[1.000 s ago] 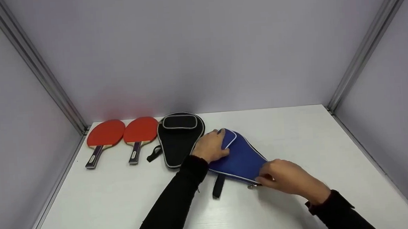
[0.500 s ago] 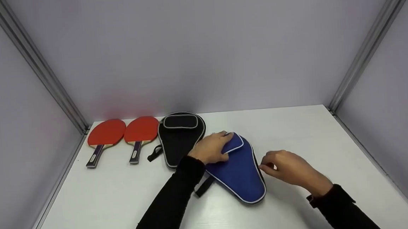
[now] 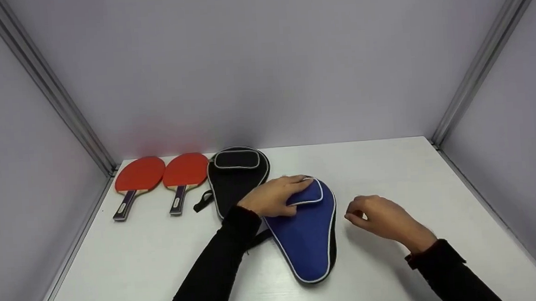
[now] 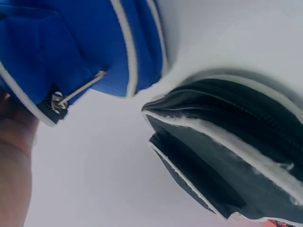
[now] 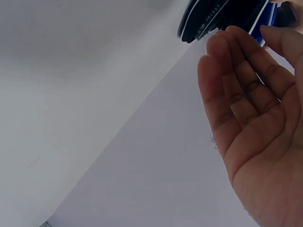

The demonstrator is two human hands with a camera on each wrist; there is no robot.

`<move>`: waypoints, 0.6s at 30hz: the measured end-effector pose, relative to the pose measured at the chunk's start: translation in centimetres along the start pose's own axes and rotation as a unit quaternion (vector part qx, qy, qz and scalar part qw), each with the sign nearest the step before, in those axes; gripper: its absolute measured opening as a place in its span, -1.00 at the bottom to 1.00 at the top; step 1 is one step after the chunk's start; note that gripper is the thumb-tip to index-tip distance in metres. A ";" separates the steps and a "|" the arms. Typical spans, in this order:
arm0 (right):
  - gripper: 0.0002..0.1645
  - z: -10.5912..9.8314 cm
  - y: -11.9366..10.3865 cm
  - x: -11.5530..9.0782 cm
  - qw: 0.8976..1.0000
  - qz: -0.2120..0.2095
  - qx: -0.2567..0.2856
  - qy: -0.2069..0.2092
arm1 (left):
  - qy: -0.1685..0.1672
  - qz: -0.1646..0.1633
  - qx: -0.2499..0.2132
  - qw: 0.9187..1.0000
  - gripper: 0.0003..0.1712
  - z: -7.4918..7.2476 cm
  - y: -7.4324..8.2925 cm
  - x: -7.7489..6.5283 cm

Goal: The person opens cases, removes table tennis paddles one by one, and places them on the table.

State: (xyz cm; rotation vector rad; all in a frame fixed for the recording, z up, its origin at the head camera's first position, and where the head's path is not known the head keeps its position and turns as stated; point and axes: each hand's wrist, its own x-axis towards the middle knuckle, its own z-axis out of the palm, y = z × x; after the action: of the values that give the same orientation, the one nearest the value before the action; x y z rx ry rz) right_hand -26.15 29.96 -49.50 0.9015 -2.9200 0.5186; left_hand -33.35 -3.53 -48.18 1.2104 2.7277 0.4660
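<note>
A blue table tennis bat case (image 3: 304, 241) with white piping lies on the white table, its narrow end toward me. My left hand (image 3: 275, 196) holds it at the small pocket (image 3: 307, 194), fingers across the pocket's upper part and thumb at its lower edge. In the left wrist view, the pocket's zip pull (image 4: 83, 90) shows, with part of the left hand (image 4: 14, 161) beside it. My right hand (image 3: 386, 222) hovers just right of the case, fingers loosely bent and holding nothing. In the right wrist view, the right palm (image 5: 265, 127) is bare.
A black bat case (image 3: 233, 185) lies left of the blue one, partly behind my left hand. Further left are two red bats, one at the far left (image 3: 140, 173) and one nearer (image 3: 185, 170). Grey walls (image 3: 263, 67) enclose the table.
The blue case has turned clockwise, its narrow end swinging from the right toward me. My right hand has let go of that end and drawn back slightly; my left hand stays on the pocket.
</note>
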 end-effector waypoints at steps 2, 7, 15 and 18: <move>-0.90 0.2 0.2 0.1 1.000 0.003 0.003 -0.009 | 0.003 0.012 -0.008 1.000 0.07 -0.1 -0.1 -0.2; -0.90 0.8 0.3 0.1 1.000 0.002 0.005 -0.020 | 0.018 0.028 -0.031 0.999 0.08 -0.3 -0.5 -0.7; -0.80 1.6 0.0 0.0 0.999 -0.021 -0.036 -0.010 | 0.043 0.039 -0.042 0.997 0.10 -0.7 -1.2 -1.7; -0.74 1.8 0.0 0.1 0.998 -0.032 -0.043 -0.012 | 0.054 0.043 -0.044 0.997 0.11 -1.0 -1.5 -2.1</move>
State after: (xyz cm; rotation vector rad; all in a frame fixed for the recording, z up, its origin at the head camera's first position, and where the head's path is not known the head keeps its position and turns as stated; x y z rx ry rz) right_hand -26.08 29.34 -51.15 0.9924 -2.8975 0.3776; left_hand -33.19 -6.28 -47.79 1.3199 2.7181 0.6727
